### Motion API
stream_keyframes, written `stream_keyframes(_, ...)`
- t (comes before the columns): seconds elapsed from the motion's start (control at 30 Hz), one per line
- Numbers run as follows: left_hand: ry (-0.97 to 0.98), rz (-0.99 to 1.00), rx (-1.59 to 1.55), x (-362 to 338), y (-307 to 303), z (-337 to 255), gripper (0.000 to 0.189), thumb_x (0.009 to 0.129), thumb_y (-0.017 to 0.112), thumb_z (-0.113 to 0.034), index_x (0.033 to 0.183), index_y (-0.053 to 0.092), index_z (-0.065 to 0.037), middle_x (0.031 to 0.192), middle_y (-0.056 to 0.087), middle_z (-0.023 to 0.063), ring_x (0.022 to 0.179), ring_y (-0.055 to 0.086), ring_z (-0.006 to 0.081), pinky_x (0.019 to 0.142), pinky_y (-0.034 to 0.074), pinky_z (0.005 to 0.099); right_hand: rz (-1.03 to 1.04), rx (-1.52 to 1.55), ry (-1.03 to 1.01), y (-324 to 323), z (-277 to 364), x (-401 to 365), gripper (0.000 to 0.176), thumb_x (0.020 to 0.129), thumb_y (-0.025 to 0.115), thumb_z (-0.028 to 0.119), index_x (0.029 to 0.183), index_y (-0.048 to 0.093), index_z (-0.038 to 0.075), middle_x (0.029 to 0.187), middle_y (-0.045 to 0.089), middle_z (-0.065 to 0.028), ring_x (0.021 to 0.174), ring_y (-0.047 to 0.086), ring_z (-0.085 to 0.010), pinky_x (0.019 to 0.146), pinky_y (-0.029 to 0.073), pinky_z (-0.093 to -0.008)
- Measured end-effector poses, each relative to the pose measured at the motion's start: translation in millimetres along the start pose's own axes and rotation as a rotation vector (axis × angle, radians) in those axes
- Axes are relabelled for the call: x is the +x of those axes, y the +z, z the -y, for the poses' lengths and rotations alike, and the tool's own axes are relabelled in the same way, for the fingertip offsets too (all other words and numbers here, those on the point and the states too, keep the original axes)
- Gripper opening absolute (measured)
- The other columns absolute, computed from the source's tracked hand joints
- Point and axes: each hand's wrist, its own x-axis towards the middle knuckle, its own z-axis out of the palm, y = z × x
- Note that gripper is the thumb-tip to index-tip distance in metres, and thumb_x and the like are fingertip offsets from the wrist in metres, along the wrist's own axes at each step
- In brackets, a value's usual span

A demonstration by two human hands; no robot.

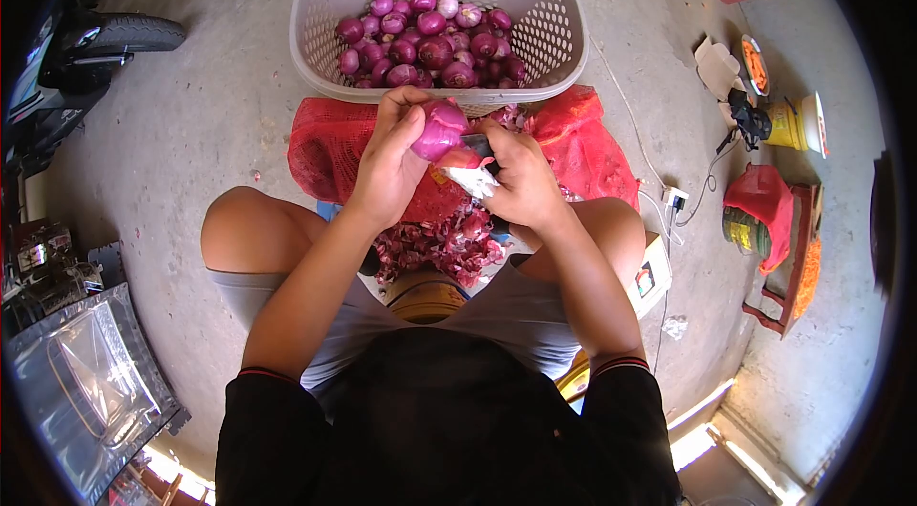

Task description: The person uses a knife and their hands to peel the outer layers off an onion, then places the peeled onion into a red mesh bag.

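Note:
My left hand [392,158] grips a purple onion [439,129], partly peeled, just below the basket's front rim. My right hand [521,181] holds a knife [475,177] whose blade rests against the onion's lower side. A white plastic basket [325,5] ahead of me holds several peeled purple onions [430,43]. A heap of purple onion skins [444,243] lies between my knees, under both hands.
A red mesh sack [320,148] is spread on the concrete floor under the basket. A motorbike wheel [129,29] is at the far left, a clear plastic bag [81,372] at lower left. Cups, a red bag [764,196], a stool and cables are at the right.

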Motion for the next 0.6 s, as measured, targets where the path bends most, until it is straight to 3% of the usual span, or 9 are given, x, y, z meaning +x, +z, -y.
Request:
stream_keyframes(0.17,0.061,-0.003,0.008,-1,-3,6,0.030,0.098,0.038,-0.029,0.119,0.036,-0.009,0.117,0.050,0.0107,0.111,0.052,0.0214,0.095,0.043,0.0394,-0.041,0.058,0.012,8,4,0,0.034,0.065,0.064,0.011,0.094,0.049,-0.001,0.068,0.056,-0.0219,0.070,0.058,-0.0426,0.062,0.045,-0.0473)
stream_keyframes(0.27,0.073,-0.011,0.008,0,-5,8,0.031,0.098,0.038,-0.031,0.119,0.036,-0.009,0.117,0.051,0.0117,0.111,0.052,0.0215,0.095,0.042,0.0386,-0.012,0.000,0.061,7,4,-1,0.035,0.072,0.070,0.017,0.098,0.055,-0.001,0.080,0.062,-0.0192,0.075,0.062,-0.0384,0.063,0.048,-0.0405)
stream_keyframes(0.6,0.095,-0.034,0.017,1,-4,6,0.030,0.098,0.039,-0.031,0.117,0.037,-0.009,0.115,0.052,0.0106,0.109,0.052,0.0218,0.095,0.041,0.0384,-0.080,-0.078,-0.116,11,-1,-1,0.026,0.070,0.066,0.013,0.090,0.055,0.001,0.070,0.058,-0.0161,0.065,0.060,-0.0360,0.057,0.046,-0.0414)
